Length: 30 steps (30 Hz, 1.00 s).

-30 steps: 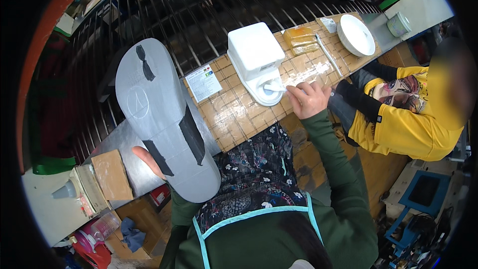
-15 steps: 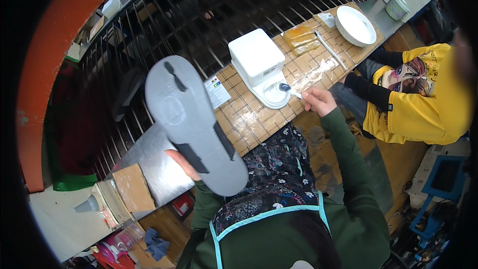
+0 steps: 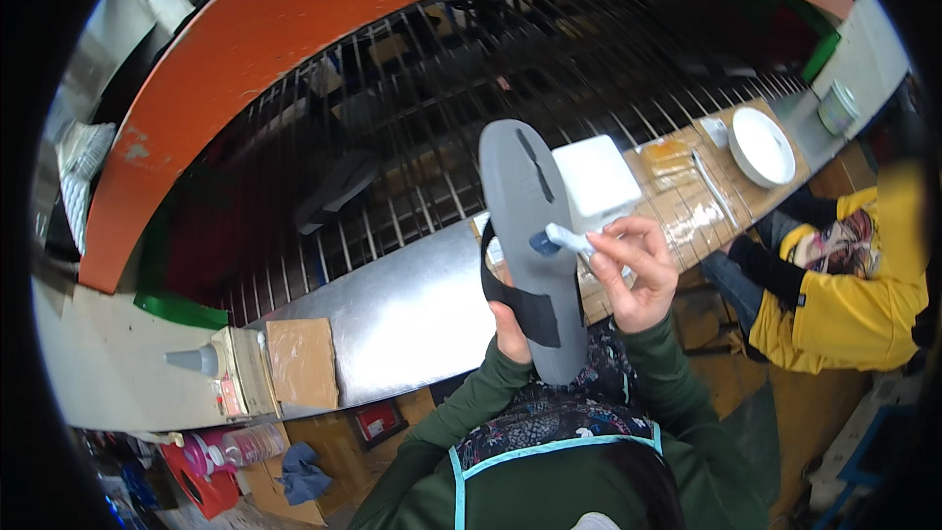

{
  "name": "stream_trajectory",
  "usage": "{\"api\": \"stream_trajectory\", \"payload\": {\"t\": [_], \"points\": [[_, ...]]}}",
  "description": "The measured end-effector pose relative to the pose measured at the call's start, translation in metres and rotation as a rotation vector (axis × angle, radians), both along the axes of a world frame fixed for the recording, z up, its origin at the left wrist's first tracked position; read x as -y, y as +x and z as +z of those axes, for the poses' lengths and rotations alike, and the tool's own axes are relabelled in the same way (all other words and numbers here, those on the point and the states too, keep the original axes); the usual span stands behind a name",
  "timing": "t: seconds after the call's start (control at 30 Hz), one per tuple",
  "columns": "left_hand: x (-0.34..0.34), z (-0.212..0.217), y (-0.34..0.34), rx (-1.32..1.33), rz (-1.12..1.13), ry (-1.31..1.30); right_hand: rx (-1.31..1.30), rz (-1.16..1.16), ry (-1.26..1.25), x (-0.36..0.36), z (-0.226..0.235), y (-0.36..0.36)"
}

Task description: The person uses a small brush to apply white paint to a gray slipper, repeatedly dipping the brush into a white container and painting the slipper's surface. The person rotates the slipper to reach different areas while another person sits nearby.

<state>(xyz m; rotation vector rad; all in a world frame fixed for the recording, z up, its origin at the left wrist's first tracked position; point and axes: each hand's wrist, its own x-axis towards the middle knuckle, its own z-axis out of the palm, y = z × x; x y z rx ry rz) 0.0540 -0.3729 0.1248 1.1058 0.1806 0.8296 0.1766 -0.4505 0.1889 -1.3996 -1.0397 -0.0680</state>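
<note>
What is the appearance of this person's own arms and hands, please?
The right hand and left hand are bare, without gloves, coming out of long, dark green sleeves. The left is largely hidden, so rings there cannot be told.

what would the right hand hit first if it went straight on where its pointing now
The grey sole of the sandal, by way of the white applicator pinched in the right hand. The applicator's dark tip looks at or almost at the sole already; depth leaves contact unclear.
</note>
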Motion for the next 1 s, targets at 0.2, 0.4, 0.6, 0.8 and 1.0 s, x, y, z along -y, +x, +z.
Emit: {"api": "stream_trajectory", "payload": {"t": [0.2,0.4,0.6,0.8,1.0], "points": [[0.003,-0.012,-0.011,-0.066,-0.065,0.061,-0.301,0.137,-0.055,-0.015,-0.004,-0.007],[-0.004,-0.026,-0.012,-0.067,-0.032,0.186,-0.229,0.134,-0.027,-0.026,0.004,0.006],[-0.018,-0.035,-0.015,0.009,0.072,0.538,-0.154,0.131,-0.050,-0.029,0.017,0.028],[-0.034,-0.035,-0.021,-0.005,0.154,0.779,0.047,0.104,-0.011,-0.032,0.033,0.051],[-0.043,-0.032,-0.029,0.001,0.136,0.819,0.138,0.081,-0.131,-0.026,0.039,0.067]]}}
